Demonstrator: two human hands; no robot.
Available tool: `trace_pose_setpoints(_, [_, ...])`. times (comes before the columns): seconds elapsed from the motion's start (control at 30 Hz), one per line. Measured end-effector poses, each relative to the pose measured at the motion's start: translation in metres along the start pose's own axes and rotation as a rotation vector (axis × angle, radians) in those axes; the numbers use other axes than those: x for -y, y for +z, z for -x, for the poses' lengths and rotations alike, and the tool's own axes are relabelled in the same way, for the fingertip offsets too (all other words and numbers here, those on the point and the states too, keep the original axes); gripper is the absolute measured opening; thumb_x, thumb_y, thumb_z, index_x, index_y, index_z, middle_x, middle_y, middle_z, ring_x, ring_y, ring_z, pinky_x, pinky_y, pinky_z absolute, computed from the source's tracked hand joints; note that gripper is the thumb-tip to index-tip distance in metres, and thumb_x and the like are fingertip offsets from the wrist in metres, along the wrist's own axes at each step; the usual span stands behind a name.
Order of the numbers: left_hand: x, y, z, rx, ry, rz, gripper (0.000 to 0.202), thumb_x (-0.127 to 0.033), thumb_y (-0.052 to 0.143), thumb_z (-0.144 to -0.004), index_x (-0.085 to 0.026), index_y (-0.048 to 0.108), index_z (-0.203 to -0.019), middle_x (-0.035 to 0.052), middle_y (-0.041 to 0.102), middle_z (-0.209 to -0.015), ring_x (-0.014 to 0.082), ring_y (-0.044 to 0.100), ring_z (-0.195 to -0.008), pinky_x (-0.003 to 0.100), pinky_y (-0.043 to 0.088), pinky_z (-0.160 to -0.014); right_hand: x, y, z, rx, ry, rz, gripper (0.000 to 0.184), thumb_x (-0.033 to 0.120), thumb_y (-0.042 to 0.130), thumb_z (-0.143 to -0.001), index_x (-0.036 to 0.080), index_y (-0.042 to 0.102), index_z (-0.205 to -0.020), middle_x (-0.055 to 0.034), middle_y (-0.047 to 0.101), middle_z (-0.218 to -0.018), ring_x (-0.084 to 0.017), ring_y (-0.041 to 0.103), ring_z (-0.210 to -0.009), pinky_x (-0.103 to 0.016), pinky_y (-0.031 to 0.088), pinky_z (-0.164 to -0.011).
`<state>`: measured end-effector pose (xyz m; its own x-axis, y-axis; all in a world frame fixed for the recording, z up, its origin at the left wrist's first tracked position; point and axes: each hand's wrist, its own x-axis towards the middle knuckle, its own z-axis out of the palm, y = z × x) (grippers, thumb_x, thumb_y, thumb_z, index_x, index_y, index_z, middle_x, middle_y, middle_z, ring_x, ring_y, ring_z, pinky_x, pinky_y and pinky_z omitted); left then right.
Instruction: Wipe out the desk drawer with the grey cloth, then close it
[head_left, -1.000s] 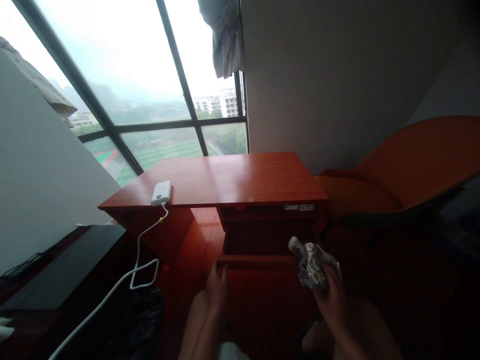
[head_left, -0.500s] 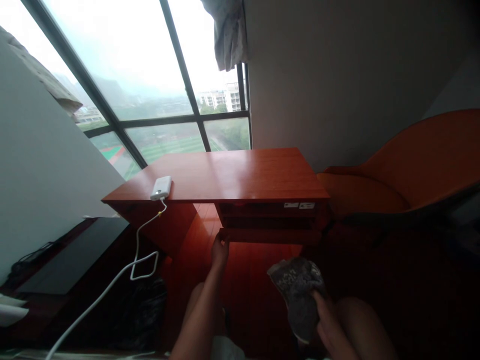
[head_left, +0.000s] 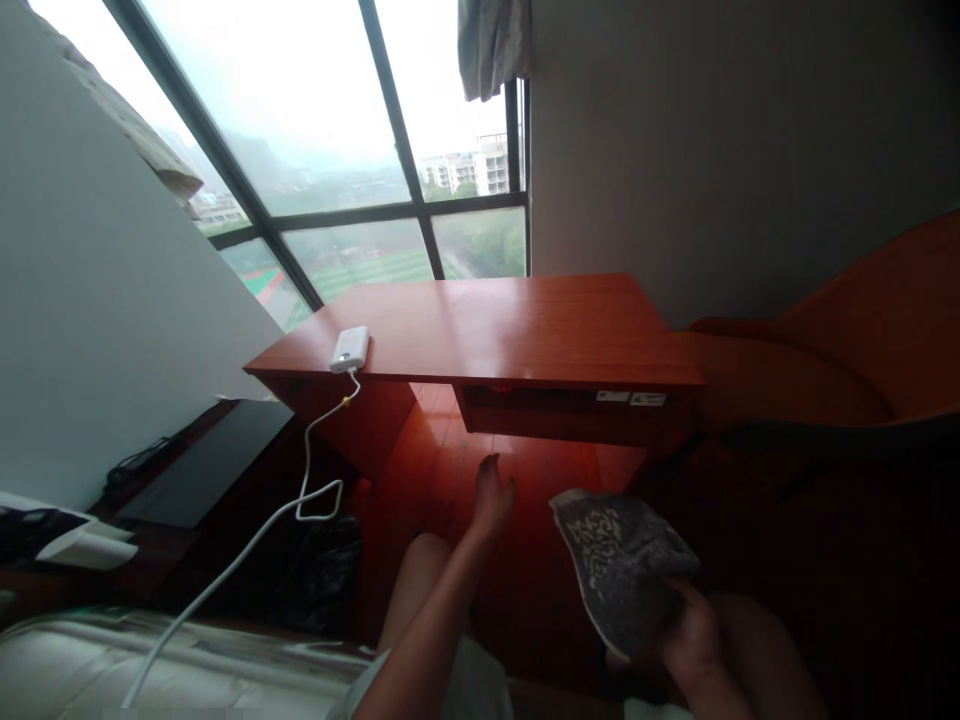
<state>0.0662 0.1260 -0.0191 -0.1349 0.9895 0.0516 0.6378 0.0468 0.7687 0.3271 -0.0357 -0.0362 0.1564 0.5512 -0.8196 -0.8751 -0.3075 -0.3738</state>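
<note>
My right hand point(head_left: 691, 628) is closed on a grey cloth point(head_left: 626, 570) with a pale pattern and a light edge; it hangs over the floor in front of the desk. My left hand point(head_left: 495, 495) is below the front of the reddish-brown desk point(head_left: 480, 330), apart from it. Its thumb stands away from the fingers and it holds nothing. Under the desktop, the drawer point(head_left: 555, 415) sits pushed in, below a dark open slot.
A white power bank point(head_left: 350, 349) lies on the desk's left part, its white cable point(head_left: 247, 550) trailing to the lower left. At right stands an orange chair point(head_left: 780, 375). A dark flat panel point(head_left: 210, 465) is on the left, with a window point(head_left: 337, 130) behind the desk.
The drawer that my left hand gripped has gone in under the desktop. My left hand has come off it. The cloth has spread out more in my right hand, and the view has shifted.
</note>
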Motion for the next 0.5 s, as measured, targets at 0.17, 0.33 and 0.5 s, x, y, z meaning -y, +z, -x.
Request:
trace_pose_setpoints(0.17, [-0.032, 0.003, 0.063, 0.066, 0.225, 0.136, 0.036, -0.014, 0.052, -0.084, -0.018, 0.062, -0.118, 0.0127, 0.062, -0.125, 0.025, 0.058, -0.12, 0.042, 0.045, -0.105, 0.004, 0.009, 0.011, -0.019, 0.006, 0.011, 0.017, 0.035, 0.064, -0.063, 0.023, 0.072, -0.073, -0.0038, 0.077, -0.077, -0.027, 0.07, -0.079, -0.054, 0.054, -0.09])
trace_pose_setpoints(0.33, [-0.072, 0.0, 0.11, 0.269, 0.361, 0.179, 0.023, -0.024, 0.052, -0.092, -0.021, 0.064, -0.112, 0.009, 0.067, -0.111, 0.0237, 0.061, -0.107, 0.039, 0.048, -0.096, -0.001, 0.011, 0.01, 0.006, -0.015, 0.044, 0.014, 0.034, 0.064, -0.063, 0.024, 0.071, -0.07, -0.0038, 0.075, -0.074, -0.026, 0.068, -0.083, -0.056, 0.049, -0.101])
trace_pose_setpoints(0.5, [-0.089, 0.014, 0.136, 0.43, 0.347, 0.114, 0.029, -0.036, 0.055, -0.093, -0.021, 0.065, -0.116, 0.0112, 0.066, -0.112, 0.0282, 0.06, -0.106, 0.044, 0.049, -0.094, -0.007, 0.01, 0.006, 0.192, -0.004, 0.175, 0.025, 0.044, 0.062, -0.066, 0.022, 0.072, -0.072, -0.0089, 0.076, -0.083, -0.029, 0.068, -0.096, -0.059, 0.046, -0.105])
